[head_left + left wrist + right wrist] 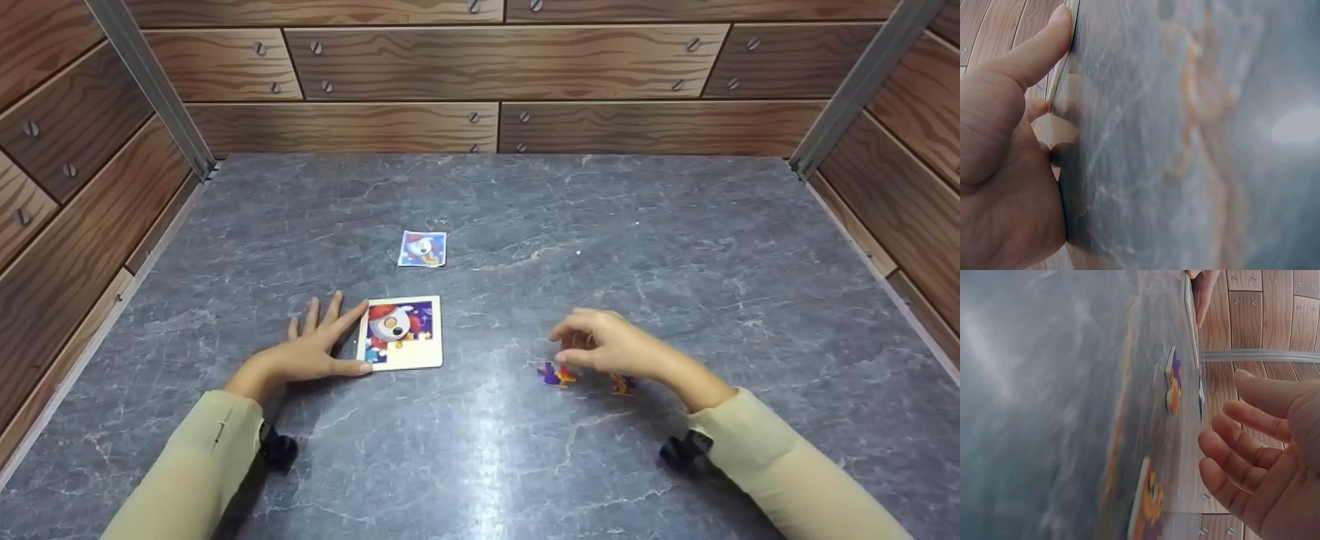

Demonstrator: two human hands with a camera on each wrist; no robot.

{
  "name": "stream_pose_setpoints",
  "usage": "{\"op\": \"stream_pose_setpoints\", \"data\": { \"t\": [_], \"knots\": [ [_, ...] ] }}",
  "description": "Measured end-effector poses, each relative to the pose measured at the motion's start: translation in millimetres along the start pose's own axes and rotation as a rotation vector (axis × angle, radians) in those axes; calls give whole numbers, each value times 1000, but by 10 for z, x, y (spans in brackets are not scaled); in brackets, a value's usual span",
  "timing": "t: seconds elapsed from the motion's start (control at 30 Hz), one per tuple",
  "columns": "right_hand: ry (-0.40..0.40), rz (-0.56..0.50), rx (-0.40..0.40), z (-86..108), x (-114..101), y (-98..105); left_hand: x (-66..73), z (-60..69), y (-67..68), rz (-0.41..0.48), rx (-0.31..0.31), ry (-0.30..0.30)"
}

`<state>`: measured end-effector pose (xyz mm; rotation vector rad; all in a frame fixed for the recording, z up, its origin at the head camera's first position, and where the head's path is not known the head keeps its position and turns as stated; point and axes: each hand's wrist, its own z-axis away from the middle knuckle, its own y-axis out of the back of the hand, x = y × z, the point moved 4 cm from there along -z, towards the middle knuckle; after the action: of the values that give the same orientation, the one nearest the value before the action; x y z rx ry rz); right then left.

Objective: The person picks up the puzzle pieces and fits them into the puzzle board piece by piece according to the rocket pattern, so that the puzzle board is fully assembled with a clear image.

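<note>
A jigsaw puzzle board (417,355) with a pale frame lies left of centre, partly filled with a cartoon picture; its lower right is bare. My left hand (309,352) rests by its left side, fingers spread, with thumb and index finger touching the board's edge. Over a purple and orange puzzle piece (551,373) hovers my right hand (611,343), its fingers loosely bent and nothing between them. A second puzzle piece (623,385) lies under that wrist, partly covered. Both loose pieces, the nearer one (1145,503) cut off below, lie apart from the hand in the right wrist view.
Behind the board lies a small picture card (422,249) with a similar cartoon. The grey marbled table (510,202) is bounded at the back and sides by wood-patterned walls (502,64) with grey corner posts.
</note>
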<state>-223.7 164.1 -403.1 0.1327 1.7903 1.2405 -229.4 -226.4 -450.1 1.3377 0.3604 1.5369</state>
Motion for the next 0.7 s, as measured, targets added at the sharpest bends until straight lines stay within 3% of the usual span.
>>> {"op": "stream_pose_setpoints", "data": {
  "t": [0.3, 0.7],
  "knots": [
    [-13, 23, -55, 111, 86, -60, 12, 9, 11, -16, -2, -6],
    [-104, 76, -130, 113, 84, -150, 22, 13, 14, -12, 2, -14]
  ]
}}
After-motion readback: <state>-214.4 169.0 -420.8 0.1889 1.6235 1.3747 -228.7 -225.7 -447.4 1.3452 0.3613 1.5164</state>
